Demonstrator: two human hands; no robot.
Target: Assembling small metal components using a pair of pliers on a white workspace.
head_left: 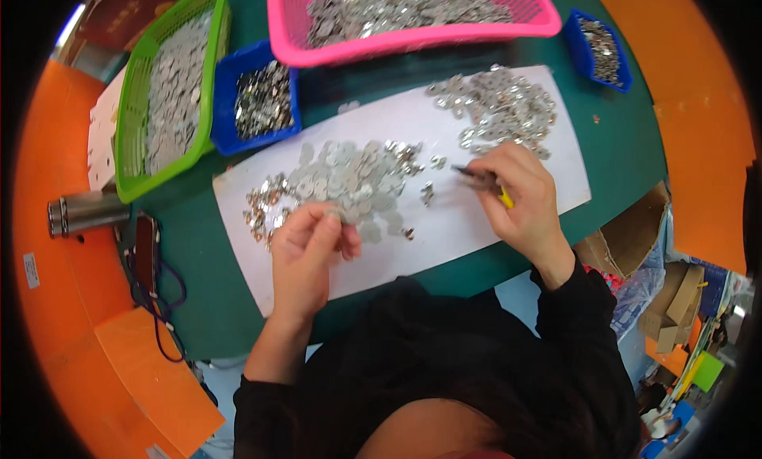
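Note:
My left hand is closed in a pinch at the near edge of a pile of pale flat discs. A small pale disc shows at its fingertips. To the right, my right hand is wrapped round small pliers with a dark tip and yellow on the handle, slightly blurred. Their tip points left, above the paper. Small shiny metal pieces lie between the tool and the discs. More metal pieces lie left of the pile. All rest on a white sheet.
Silvery round parts are heaped at the sheet's far right. Behind stand a pink basket, a green basket, and blue trays of metal pieces. A phone with cable and a steel flask are at left.

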